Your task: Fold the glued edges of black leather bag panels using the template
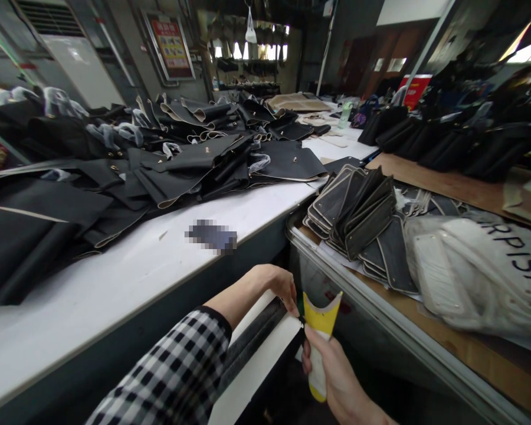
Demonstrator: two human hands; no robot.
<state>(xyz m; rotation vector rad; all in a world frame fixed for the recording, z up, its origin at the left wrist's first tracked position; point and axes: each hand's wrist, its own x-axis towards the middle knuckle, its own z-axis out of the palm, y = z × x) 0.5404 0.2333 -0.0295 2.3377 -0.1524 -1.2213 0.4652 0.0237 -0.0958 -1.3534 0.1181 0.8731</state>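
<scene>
**Two-Handed Holding Position**

Grips yellow-and-white notched tool (321, 321) in closed fingers of right hand (336, 369), between worktop (128, 271) and bin (349, 295), notched end up. Holds left hand (282, 287) beside it, fingertips drawn together at small dark piece (301, 321). Cannot tell whether gripping or merely touching that piece. Shows white panel (256, 363) below.

Black-white checked sleeve (172, 360), dark cuff (220, 320)
</scene>
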